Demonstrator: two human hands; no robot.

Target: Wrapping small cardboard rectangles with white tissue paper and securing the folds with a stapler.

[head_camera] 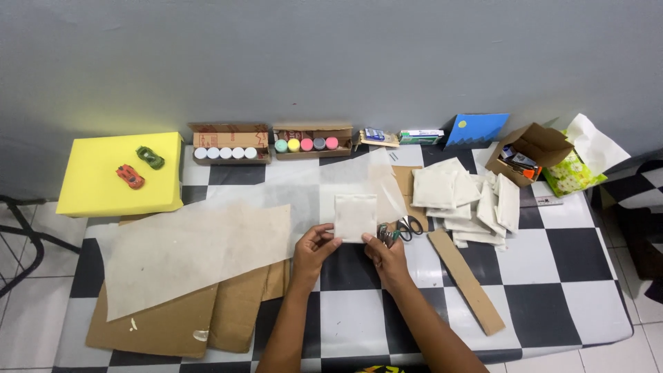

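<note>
**Hands pinch small white square at centre of frame**

Left hand (314,245) sits at lower centre, fingers curled, thumb and fingertips closed on the lower left corner of the white square (356,217). Right hand (387,257) is just right of it, pinching the lower right corner of the same square. Both hands are equally near; the square lies directly above them in the frame, held roughly flat-on to the camera, edges squared to the frame, no clear long axis. Cannot tell if it rests on the table or is lifted slightly.

Scissors (402,228) lie touching or just beside the right hand's knuckles, to its upper right. Pile of white squares (469,200) spreads further right, well apart from the hands. Cardboard strip (466,280) runs diagonally at lower right. Big paper sheet (193,252) lies left of the hands over cardboard sheets (173,324). Checkered table (552,290) carries it all.

Along the upper edge: box of white-capped jars (228,145), box of coloured jars (311,141), open carton (528,152) at upper right. Yellow block (117,176) at upper left holds two toy cars (140,167).
</note>
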